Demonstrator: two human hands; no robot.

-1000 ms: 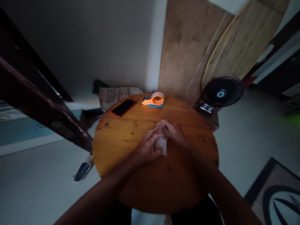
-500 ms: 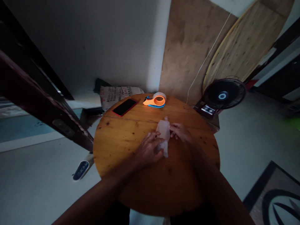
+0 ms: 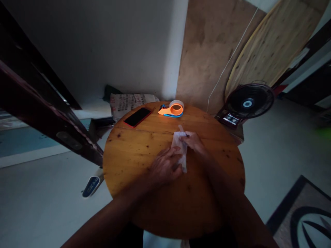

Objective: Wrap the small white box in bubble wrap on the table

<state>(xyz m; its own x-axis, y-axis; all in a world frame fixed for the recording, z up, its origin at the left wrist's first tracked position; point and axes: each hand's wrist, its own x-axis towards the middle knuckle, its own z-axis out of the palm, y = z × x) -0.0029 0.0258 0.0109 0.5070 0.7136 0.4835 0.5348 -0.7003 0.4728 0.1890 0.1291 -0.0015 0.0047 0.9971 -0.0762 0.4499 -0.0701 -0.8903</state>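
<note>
A small, whitish, see-through wrapped packet (image 3: 183,150) lies on the round wooden table (image 3: 139,151); what is inside it does not show. A thin strip (image 3: 180,128) sticks out from its far end. My left hand (image 3: 167,164) rests over its left side and near part, with the fingers stretched out and spread. At the far right corner, my right hand (image 3: 193,141) has thumb and fingers closed on the packet's edge. Beyond the packet is an orange tape dispenser (image 3: 170,110) with a roll of tape in it and something blue beneath.
A phone with a red edge (image 3: 138,117) lies at the table's far left. An electric fan (image 3: 247,103) stands to the right of the table. Behind the table are a printed sack (image 3: 133,102) and a leaning round wooden board (image 3: 269,48). A dark wooden frame (image 3: 51,113) rises on the left.
My right hand has moved slightly away from me and left, its fingers now over the packet's far corner. My left hand stays on the packet, which looks flatter at its near end.
</note>
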